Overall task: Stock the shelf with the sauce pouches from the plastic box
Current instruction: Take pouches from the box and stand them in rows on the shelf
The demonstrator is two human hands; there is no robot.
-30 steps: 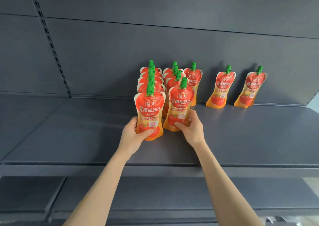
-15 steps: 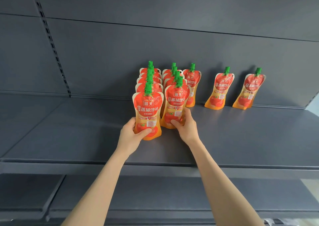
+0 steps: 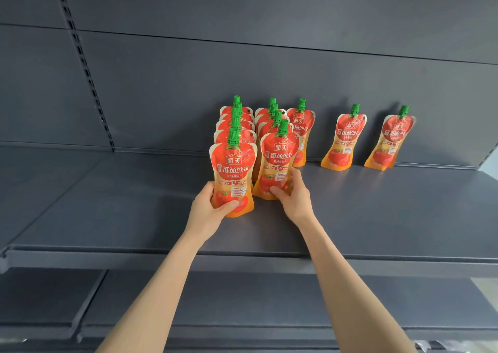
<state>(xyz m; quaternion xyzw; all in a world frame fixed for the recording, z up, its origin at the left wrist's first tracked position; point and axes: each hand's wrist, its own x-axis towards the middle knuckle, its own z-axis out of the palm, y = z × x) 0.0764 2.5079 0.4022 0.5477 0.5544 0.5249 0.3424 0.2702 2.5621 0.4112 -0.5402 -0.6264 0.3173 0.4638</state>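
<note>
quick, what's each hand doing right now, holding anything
left hand: grips the front pouch of the left row near its base.
right hand: grips the front pouch of the second row near its base.

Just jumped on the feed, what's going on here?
A person is stocking a grey shelf. The left hand grips the front pouch of the left row, and the right hand grips the front pouch of the next row. Further right, three more pouches stand along the back panel. The plastic box is out of view.
</note>
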